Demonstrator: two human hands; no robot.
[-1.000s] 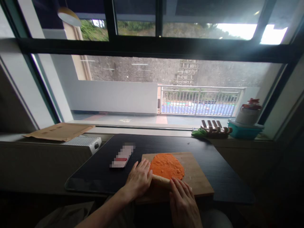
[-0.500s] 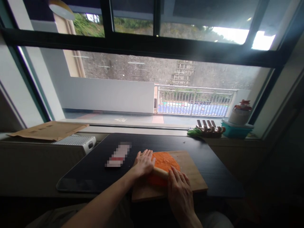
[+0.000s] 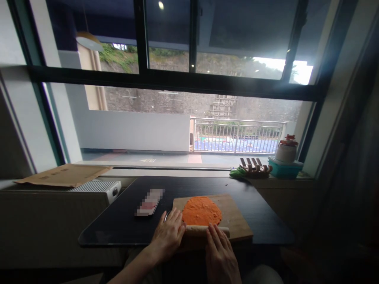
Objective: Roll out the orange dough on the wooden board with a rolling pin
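Observation:
A flat, rounded sheet of orange dough [image 3: 201,211] lies on a wooden board [image 3: 235,215]. Along the dough's near edge rests a pale wooden rolling pin [image 3: 196,231], running left to right. Its left end is held under my left hand [image 3: 168,232], whose fingers are closed together and cover that end. My right hand [image 3: 220,248] holds the pin farther right, fingers laid over the top, with the pin's right end sticking out past them. The palms' contact with the pin is hidden. A ring-like band shows near the left hand's fingers.
The board sits on a dark table [image 3: 118,225]. Left of it lies a blurred-out phone-like object [image 3: 149,203]. A brown envelope [image 3: 63,174] rests on the radiator [image 3: 99,187] at left. A wooden rack [image 3: 256,167] and a teal box [image 3: 286,167] bearing a white jar [image 3: 287,152] stand by the window.
Both hands have drawn the rolling pin back toward me, from across the dough to its near edge. The pin now lies more level. The camera view has tilted up.

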